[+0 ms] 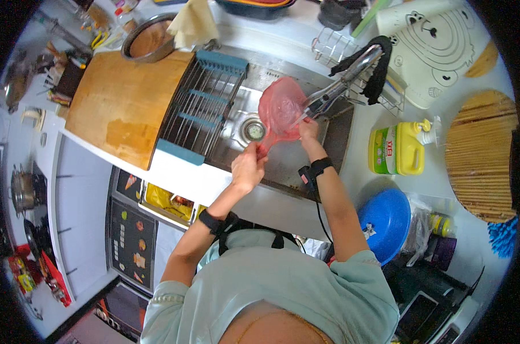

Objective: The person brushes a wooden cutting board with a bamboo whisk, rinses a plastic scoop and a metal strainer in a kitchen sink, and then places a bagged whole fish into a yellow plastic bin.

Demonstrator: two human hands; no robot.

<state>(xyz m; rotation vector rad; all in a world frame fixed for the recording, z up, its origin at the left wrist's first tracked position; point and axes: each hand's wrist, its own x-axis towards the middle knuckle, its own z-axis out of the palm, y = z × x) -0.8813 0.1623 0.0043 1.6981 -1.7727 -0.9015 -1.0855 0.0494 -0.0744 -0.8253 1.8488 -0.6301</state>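
Note:
A translucent pink plastic ladle or scoop is held over the stainless steel sink. My left hand grips its handle at the near end. My right hand holds the bowl's rim on the right side; part of its fingers is hidden behind the pink plastic. The chrome faucet, with black cloth tied around it, reaches in from the right. A pale stream seems to run from its spout into the scoop. Left of the scoop, the drain shows in the sink floor.
A teal-ended wire drying rack spans the sink's left side, beside a wooden board and a metal bowl. On the right stand a yellow detergent jug, a blue basin and a round slatted mat.

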